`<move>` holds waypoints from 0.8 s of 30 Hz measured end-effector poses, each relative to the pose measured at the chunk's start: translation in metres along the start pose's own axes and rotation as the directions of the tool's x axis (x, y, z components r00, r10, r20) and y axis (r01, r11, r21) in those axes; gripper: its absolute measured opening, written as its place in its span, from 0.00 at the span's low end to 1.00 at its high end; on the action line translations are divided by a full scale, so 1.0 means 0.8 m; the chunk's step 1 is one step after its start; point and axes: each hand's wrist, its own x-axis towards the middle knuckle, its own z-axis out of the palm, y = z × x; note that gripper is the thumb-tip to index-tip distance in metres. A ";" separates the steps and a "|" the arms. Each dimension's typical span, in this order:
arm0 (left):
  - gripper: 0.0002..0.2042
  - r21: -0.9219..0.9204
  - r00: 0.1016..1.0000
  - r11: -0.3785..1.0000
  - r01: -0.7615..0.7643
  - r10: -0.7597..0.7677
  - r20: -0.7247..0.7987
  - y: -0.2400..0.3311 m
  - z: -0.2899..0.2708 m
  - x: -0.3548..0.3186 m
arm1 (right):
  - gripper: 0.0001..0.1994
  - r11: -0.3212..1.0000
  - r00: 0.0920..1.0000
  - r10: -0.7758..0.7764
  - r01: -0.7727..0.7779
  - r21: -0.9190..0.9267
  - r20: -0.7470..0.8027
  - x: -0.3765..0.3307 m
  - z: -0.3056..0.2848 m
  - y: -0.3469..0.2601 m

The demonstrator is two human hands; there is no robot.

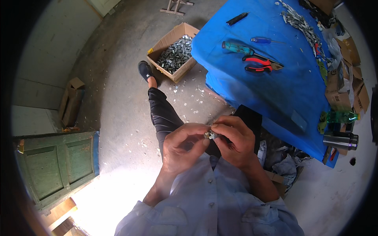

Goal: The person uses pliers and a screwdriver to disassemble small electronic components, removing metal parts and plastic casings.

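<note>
Both hands meet in front of my chest, above my lap. Between the fingertips of my left hand (184,144) and my right hand (236,141) is a small metal fitting (210,135), partly silver and partly brass-coloured. My left thumb and forefinger pinch its brass-coloured side. The right thumb and fingers grip its silver side. Fingertips cover much of the piece, so its exact kind does not show.
A cardboard box (185,74) full of small metal pieces (176,54) stands on the floor ahead. On the blue-covered table (275,90) lie red-handled pliers (258,65), a teal screwdriver (238,48), a blue screwdriver (262,40), a black tool (237,19) and a steel flask (340,141).
</note>
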 end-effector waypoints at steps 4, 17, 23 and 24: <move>0.14 -0.025 0.997 0.998 -0.051 0.049 -0.060 -0.002 0.004 0.003 | 0.18 1.000 1.000 -0.009 0.010 -0.010 0.011 0.000 0.001 -0.001; 0.09 -0.020 0.983 0.988 0.155 -0.156 -0.092 -0.017 0.008 0.010 | 0.13 0.949 0.981 0.151 -0.179 -0.260 -0.125 -0.009 -0.058 0.026; 0.08 0.078 0.967 0.968 0.240 -0.232 -0.101 -0.018 0.028 0.038 | 0.12 0.842 0.913 0.174 -0.332 -0.425 -0.369 -0.010 -0.162 0.091; 0.09 0.112 0.966 0.962 0.248 -0.238 -0.096 -0.019 0.033 0.045 | 0.12 0.834 0.906 0.165 -0.339 -0.435 -0.390 -0.006 -0.176 0.097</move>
